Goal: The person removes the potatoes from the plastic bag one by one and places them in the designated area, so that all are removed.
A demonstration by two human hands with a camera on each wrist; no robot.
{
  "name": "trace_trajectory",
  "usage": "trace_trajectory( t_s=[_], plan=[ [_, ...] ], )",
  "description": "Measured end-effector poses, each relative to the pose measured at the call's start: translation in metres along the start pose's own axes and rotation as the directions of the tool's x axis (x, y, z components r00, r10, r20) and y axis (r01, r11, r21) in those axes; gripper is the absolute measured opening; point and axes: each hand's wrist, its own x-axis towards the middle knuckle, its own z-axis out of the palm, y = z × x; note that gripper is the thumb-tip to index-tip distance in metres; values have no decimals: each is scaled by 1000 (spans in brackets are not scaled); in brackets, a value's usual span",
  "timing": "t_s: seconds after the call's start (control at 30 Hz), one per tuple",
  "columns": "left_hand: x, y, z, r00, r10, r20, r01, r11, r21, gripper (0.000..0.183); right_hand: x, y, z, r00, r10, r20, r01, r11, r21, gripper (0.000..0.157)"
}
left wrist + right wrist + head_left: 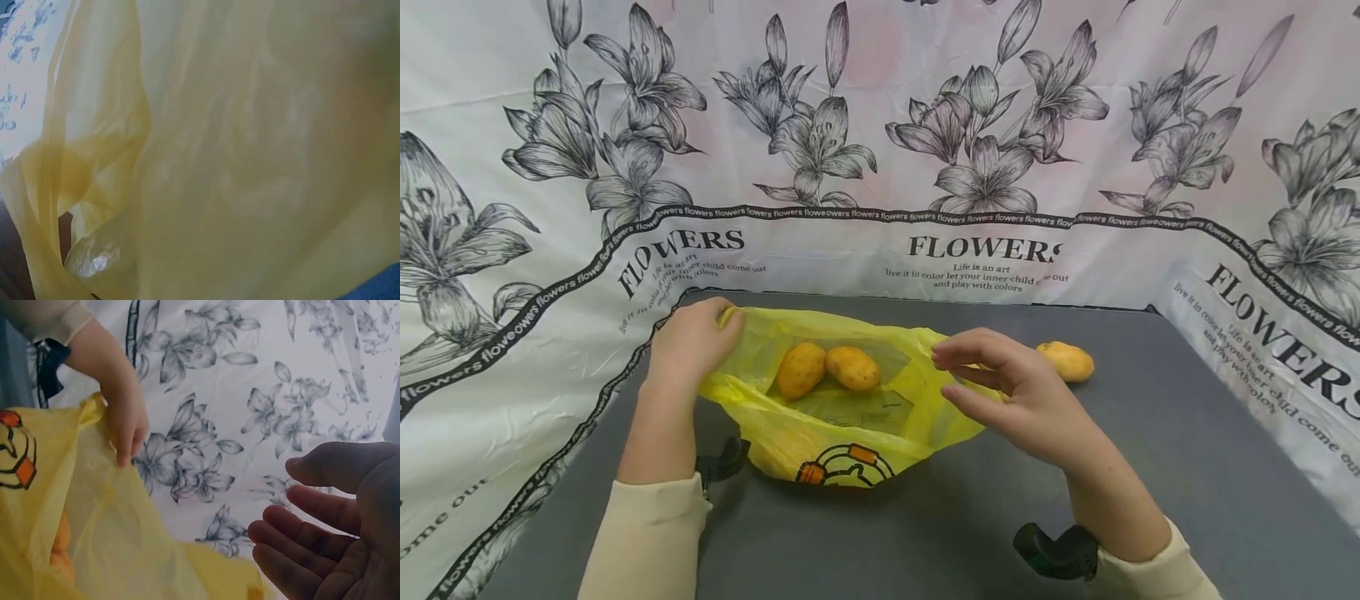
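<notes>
A thin yellow plastic bag [850,442] lies on the grey table with its mouth spread wide. Inside it are two potatoes, one on the left [802,370] and one on the right [853,368]. My left hand [694,340] grips the bag's left rim; the bag fills most of the left wrist view. At the bag's right edge, my right hand [1011,387] is held with loosely bent fingers and nothing between them, as the right wrist view confirms. Behind that hand, another potato [1066,362] sits on the table.
White flower-printed sheeting [985,167] rises at the back and both sides of the grey table [925,542]. A yellowish bit, partly hidden, shows between the right hand's fingers. Dark bands [1057,552] wrap both wrists.
</notes>
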Motion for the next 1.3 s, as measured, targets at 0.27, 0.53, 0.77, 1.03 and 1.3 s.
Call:
trace_trajectory(
  t_s=[0.27, 0.53, 0.77, 1.03, 1.3],
  plan=[
    [-4, 2, 2, 1000, 2, 27, -2, 1000, -1, 45, 20, -1, 23, 999, -46, -9, 46, 997, 55, 33],
    [-7, 11, -3, 999, 23, 35, -22, 1000, -14, 45, 33, 10, 53, 994, 109, 9, -109, 992, 70, 24],
    [-8, 12, -6, 1000, 27, 10, -27, 1000, 9, 45, 43, 34, 81, 959, 275, 62, -277, 961, 23, 20],
    [-8, 14, -5, 999, 33, 30, -34, 999, 4, 46, 40, 56, 103, 920, 372, 124, -368, 928, -50, 27],
    [-9, 17, -6, 998, 42, 36, -43, 998, 37, 47, 38, 68, 125, 858, 460, 227, -447, 888, -109, 38]
  ],
)
